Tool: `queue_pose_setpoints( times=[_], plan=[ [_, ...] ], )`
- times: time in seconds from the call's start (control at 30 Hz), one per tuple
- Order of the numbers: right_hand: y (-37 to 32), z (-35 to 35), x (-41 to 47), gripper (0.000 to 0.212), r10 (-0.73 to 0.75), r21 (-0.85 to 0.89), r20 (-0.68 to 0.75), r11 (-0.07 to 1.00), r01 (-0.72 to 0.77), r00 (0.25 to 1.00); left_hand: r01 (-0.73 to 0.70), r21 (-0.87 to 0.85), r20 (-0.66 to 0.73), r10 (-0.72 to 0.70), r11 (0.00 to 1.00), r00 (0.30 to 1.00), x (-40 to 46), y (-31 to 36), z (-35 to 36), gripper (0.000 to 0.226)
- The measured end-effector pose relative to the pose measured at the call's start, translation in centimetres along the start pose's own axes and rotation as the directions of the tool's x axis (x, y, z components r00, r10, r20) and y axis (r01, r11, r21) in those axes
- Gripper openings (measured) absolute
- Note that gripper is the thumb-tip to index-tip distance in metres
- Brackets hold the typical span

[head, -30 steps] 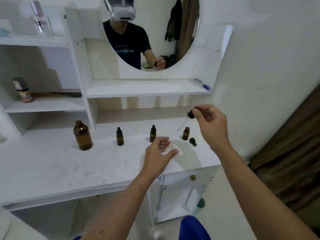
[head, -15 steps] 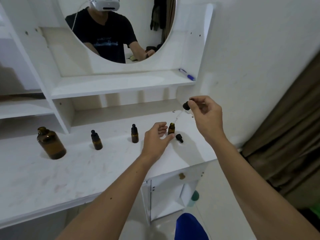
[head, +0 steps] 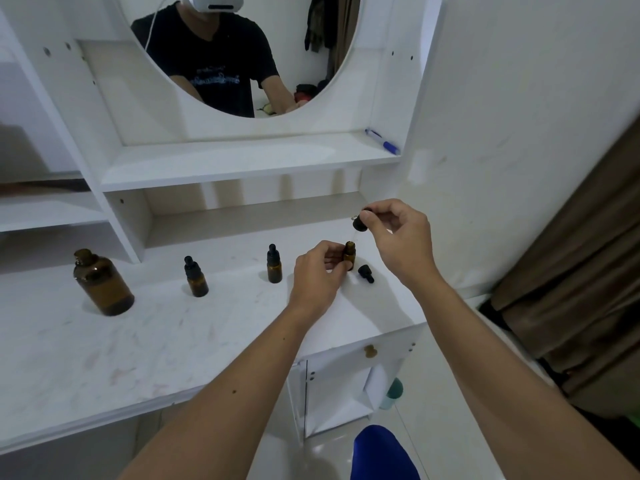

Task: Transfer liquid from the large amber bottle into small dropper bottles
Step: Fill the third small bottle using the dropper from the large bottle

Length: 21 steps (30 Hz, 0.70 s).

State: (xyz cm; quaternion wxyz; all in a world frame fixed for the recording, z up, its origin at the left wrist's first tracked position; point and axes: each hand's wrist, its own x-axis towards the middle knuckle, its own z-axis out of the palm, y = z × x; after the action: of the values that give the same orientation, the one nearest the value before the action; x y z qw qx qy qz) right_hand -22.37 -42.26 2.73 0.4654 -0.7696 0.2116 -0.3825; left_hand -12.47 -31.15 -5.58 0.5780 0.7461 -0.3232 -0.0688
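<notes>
Near the right edge of the white table (head: 166, 344): an uncapped small dropper bottle (head: 349, 254), upright, pinched at its side by the fingers of the left hand (head: 320, 271). Just above and slightly right of its mouth: a black dropper cap (head: 359, 224), pinched between thumb and fingertips of the right hand (head: 398, 237), its thin glass tube angled down toward the bottle's opening; whether the tip has entered the neck, impossible to tell. Just right of the held bottle, lying on the table: a second black cap (head: 365, 273). Toward the middle of the table, along its back part: two more small amber bottles, capped and upright, one close to the left hand (head: 274, 265), the other further left (head: 196, 278). Toward the left edge, well apart from both hands: the large amber bottle (head: 102, 283), upright, no cap on its neck. On the shelf (head: 242, 161) above the table, at its right end: a blue and white pen (head: 382, 142). Higher up: a round mirror (head: 242, 46).
</notes>
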Motion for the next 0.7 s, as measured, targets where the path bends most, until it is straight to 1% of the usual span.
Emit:
queue_pose_setpoints(
  times=[0.1,0.2,0.33,0.43,0.6,0.7],
  plan=[
    [-0.18,0.27,0.04,0.002,0.014,-0.012,-0.022,1.000,-0.015,1.000,-0.005,0.012,-0.004,0.005,1.000,1.000,0.07,-0.10,0.06,0.024],
    [-0.40,0.30,0.02,0.007,0.026,-0.011,-0.032,1.000,-0.027,0.999,-0.013,0.026,-0.006,0.014,1.000,1.000,0.07,-0.09,0.03,0.024],
    [-0.69,0.10,-0.18,0.003,0.020,0.005,0.031,1.000,-0.020,0.999,-0.013,0.047,-0.010,0.013,0.999,1.000,0.11,-0.08,0.00,0.023],
    [-0.66,0.19,-0.22,0.006,0.006,-0.019,0.050,1.000,-0.005,0.999,-0.014,0.055,-0.015,0.015,0.998,1.000,0.12,-0.16,0.09,0.023],
    [-0.60,0.66,-0.23,0.001,0.019,-0.028,0.003,0.999,-0.019,1.000,-0.009,0.048,-0.019,0.010,0.999,1.000,-0.06,-0.10,0.04,0.023],
    [-0.70,0.75,-0.23,0.002,0.017,-0.010,0.009,1.000,-0.016,1.000,-0.006,0.048,-0.021,0.007,0.999,1.000,0.01,-0.22,0.10,0.023]
  ],
)
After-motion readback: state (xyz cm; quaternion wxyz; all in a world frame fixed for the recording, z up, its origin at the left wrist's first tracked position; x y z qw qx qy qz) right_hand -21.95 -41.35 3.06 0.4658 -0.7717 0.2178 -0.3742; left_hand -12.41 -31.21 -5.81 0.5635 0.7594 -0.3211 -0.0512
